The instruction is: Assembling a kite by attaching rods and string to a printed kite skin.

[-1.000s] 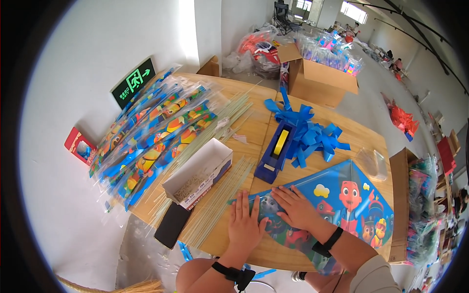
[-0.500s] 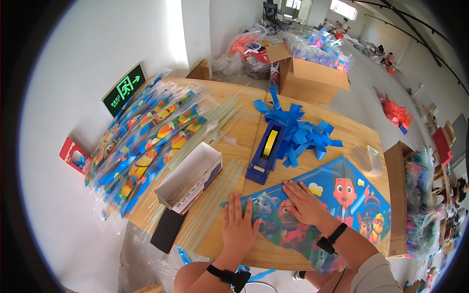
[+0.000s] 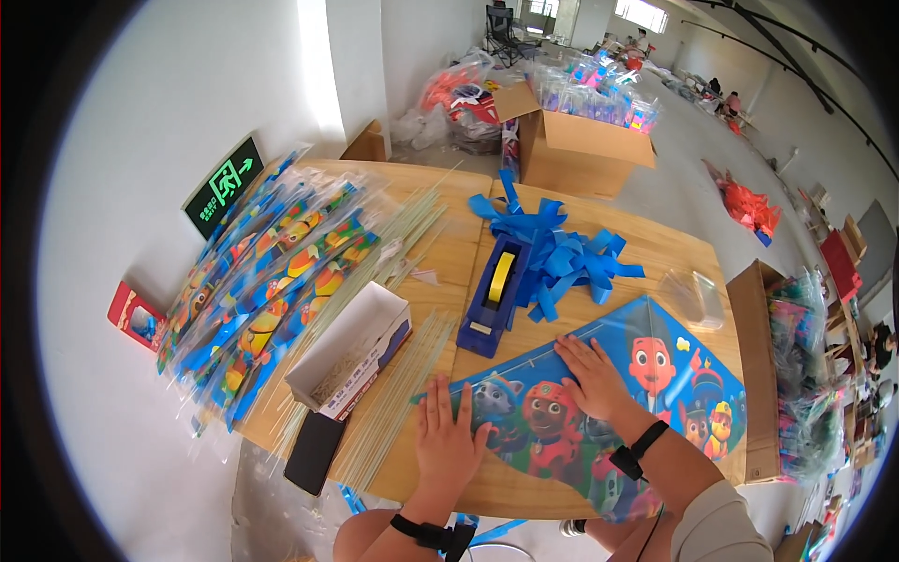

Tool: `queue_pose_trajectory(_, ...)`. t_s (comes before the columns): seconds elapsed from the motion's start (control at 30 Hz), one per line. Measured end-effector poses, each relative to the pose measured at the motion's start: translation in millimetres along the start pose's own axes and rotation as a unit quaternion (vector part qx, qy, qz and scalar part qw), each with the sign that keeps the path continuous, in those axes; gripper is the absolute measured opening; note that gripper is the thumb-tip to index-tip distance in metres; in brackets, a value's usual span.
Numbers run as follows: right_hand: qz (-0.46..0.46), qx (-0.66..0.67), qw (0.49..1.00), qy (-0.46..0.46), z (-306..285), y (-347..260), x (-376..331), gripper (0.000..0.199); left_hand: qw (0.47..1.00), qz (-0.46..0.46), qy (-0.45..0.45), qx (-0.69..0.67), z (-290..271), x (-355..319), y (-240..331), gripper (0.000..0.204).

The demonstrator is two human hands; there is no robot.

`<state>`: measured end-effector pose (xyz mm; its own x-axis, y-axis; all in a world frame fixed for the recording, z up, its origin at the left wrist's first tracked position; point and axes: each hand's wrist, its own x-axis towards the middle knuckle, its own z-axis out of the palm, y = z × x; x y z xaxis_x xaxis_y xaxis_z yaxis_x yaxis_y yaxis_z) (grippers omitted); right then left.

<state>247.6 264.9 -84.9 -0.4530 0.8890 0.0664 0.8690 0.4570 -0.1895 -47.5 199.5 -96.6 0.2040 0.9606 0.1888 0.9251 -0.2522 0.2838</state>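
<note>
Right now the wooden table (image 3: 655, 248) is filling most of what I am seeing, its near edge running just under my wrists. Along its left side a long fan of packaged kites (image 3: 257, 290) is lying in clear plastic sleeves. Nearest me, the cartoon kite (image 3: 646, 384) is lying flat at the near edge, blue with bright printed characters, one corner pointing left. Beyond it, a heap of blue ribbon strips (image 3: 557, 253) is spilling across the middle of the table. A bundle of thin pale rods (image 3: 393, 412) is lying beside the kite's left corner. An open white box (image 3: 351, 347) is sitting just left of the rods. The blue tape dispenser (image 3: 494, 295) is standing between the box and the ribbons, holding a yellow roll. My right hand (image 3: 590, 375) is pressing flat on the kite, fingers spread, gripping nothing. My left hand (image 3: 448, 440) is lying open, palm down, on the kite's left corner.
</note>
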Motion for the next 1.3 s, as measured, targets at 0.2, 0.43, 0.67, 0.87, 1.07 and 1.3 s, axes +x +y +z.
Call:
queue_pose_trajectory(0.2, 0.048, -0.022, 0.998, 0.018, 5, 35, -10, 0.063, 1.0, 0.002, 0.003, 0.002, 0, 0, 0, 0.067)
queue_pose_trajectory(0.43, 0.196, -0.051, 0.977, 0.068, 3, 92, -24, 0.063, 1.0, 0.006, 0.005, 0.002, 0, 0, 1, 0.067)
queue_pose_trajectory(0.67, 0.226, -0.074, 0.968, 0.074, 3, 100, -23, 0.063, 1.0, 0.017, 0.01, 0.007, -2, 1, 0, 0.066)
queue_pose_trajectory(0.87, 0.192, -0.108, 0.975, 0.036, -2, 96, -25, 0.06, 1.0, 0.018, 0.003, 0.017, -2, 1, 2, 0.068)
queue_pose_trajectory(1.07, 0.197, -0.094, 0.975, 0.04, -4, 96, -25, 0.059, 0.999, -0.033, 0.026, 0.012, -6, -2, 4, 0.076)
queue_pose_trajectory(1.3, 0.161, -0.152, 0.972, 0.077, -19, 50, -24, 0.064, 0.98, 0.163, -0.061, -0.098, -5, -4, 21, 0.071)
